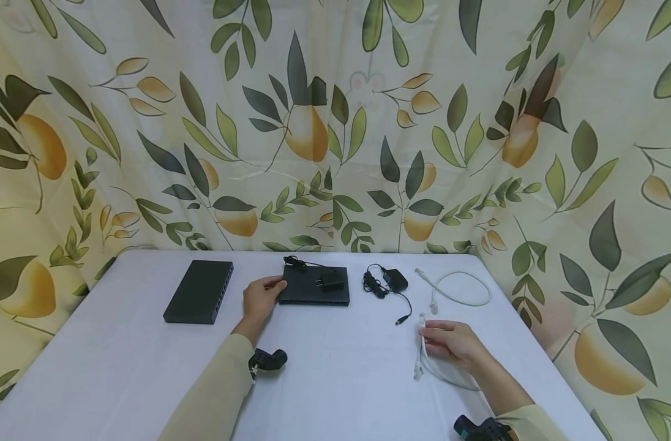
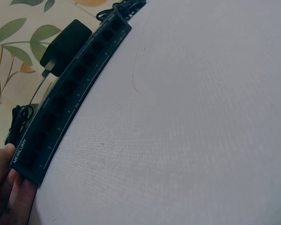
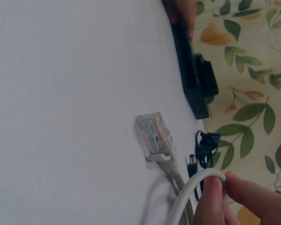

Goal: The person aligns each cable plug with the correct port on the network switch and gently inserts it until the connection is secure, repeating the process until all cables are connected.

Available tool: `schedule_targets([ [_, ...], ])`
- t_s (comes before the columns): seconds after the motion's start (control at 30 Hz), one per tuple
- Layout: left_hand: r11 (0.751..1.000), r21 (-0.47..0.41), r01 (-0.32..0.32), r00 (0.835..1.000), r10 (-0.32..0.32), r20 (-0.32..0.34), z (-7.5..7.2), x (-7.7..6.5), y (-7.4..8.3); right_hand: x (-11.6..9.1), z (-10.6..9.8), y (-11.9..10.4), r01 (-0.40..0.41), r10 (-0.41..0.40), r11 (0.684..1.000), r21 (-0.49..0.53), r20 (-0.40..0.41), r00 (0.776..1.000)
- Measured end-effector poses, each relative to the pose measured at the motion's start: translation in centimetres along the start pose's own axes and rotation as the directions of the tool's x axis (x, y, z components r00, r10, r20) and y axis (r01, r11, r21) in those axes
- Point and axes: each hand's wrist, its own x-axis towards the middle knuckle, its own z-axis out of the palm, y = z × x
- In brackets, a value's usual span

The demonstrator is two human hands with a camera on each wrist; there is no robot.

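Observation:
My left hand (image 1: 261, 300) grips the left end of a flat black network switch (image 1: 308, 295), thumb on top and fingers by its lower edge. In the left wrist view, the switch's port face (image 2: 68, 93) reads MERCURY and has a row of sockets. A black power adapter (image 1: 331, 281) lies on top of the switch with its cord. My right hand (image 1: 451, 340) pinches a white network cable (image 3: 191, 190) between thumb and fingers. The cable's clear plug (image 3: 152, 133) shows in the right wrist view. Its remaining length loops beneath the right hand.
A larger black box (image 1: 198, 293) with ports along its side lies on the left of the white-covered table (image 1: 324, 380). Right of the switch are another adapter (image 1: 395, 280) with a bundled cord and a second white cable (image 1: 470, 302). A patterned curtain (image 1: 335, 184) hangs behind.

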Motion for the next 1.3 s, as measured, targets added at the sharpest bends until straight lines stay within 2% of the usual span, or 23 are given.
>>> schedule_targets([
  [0.37,1.000,0.001,-0.004,1.000,0.004,-0.007,0.0,-0.1,0.1,0.0,3.1,0.0,0.015,-0.020,0.999,0.046,0.118,0.993],
  [0.63,1.000,-0.008,0.003,1.000,-0.003,-0.002,0.2,-0.1,0.0,0.2,4.5,-0.2,0.019,-0.037,0.996,0.087,0.215,0.976],
  [0.93,1.000,0.006,0.005,1.000,-0.005,-0.008,0.1,0.0,-0.1,0.6,6.2,-0.2,0.023,-0.041,0.996,0.085,0.216,0.975],
  [1.13,1.000,0.009,0.006,1.000,-0.006,-0.011,0.1,0.1,-0.1,1.1,7.4,-0.2,-0.008,-0.015,0.994,0.108,0.209,0.978],
  [1.3,1.000,0.010,0.006,1.000,-0.006,-0.015,0.2,0.1,-0.2,1.3,8.1,-0.2,-0.018,-0.010,0.993,0.116,0.233,0.972],
])
